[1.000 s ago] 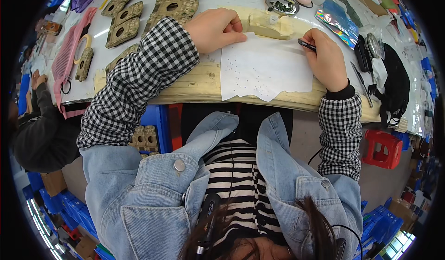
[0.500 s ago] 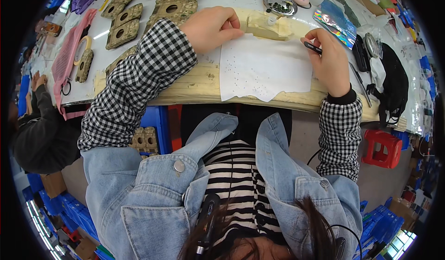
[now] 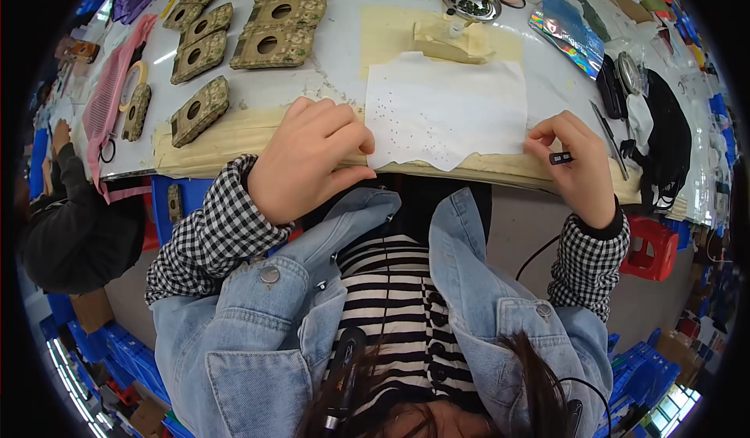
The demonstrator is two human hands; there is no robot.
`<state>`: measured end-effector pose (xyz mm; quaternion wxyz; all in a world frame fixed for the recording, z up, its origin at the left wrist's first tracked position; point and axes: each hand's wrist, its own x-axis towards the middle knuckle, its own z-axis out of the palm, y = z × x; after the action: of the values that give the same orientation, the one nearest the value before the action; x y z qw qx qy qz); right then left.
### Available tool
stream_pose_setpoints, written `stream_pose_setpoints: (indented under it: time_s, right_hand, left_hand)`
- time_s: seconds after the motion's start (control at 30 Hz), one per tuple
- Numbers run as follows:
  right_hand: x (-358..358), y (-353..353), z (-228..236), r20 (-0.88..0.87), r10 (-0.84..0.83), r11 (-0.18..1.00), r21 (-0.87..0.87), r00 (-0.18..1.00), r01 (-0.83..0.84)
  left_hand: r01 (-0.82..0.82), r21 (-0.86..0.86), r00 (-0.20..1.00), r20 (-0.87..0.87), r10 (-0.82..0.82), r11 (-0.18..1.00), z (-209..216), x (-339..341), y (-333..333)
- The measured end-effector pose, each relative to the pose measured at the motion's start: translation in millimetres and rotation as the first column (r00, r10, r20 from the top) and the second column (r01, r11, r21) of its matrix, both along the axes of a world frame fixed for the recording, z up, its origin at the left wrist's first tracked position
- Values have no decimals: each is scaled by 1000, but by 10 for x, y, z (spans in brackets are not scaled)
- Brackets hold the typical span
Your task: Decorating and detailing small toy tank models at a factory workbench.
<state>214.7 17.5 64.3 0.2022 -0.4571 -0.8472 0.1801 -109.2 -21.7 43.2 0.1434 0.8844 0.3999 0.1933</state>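
A white paper sheet (image 3: pixel 476 114) dotted with many tiny dark specks lies at the table's near edge. My left hand (image 3: pixel 308 157) is at its near left corner, fingers curled, with a gap between thumb and index finger. At the sheet's right edge, my right hand (image 3: pixel 574 161) has thumb and index finger bent together. A slim black tool (image 3: pixel 560 158) is held in its palm; only its dark end shows, so its kind is unclear. Just beyond the sheet stands a tape-covered block (image 3: pixel 449 44) with a small clear piece on top.
Camouflage-patterned cases with round holes (image 3: pixel 269 44) stand in rows at the left. Beside them lie pink mesh (image 3: pixel 109 94) and a tape roll (image 3: pixel 137 83). A round dish (image 3: pixel 471 2) of dark bits, a shiny pouch (image 3: pixel 566 36) and a black cloth (image 3: pixel 668 141) are at right.
Both hands have come back toward me, the left from the sheet's far left corner to its near left corner. The right has moved down along the right edge with the black tool.
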Motion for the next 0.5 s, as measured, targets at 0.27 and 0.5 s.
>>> stream_pose_setpoints:
  time_s: [0.27, 0.5]
  right_hand:
    - [7, 43, -107, 78, -33, 979, 201, 996, 16]
    - [-62, 235, -186, 96, -67, 962, 271, 993, 39]
  left_hand:
    - [65, 299, 996, -70, -47, 952, -84, 32, -40]
    - [121, 449, 988, -137, -66, 885, -122, -24, -43]
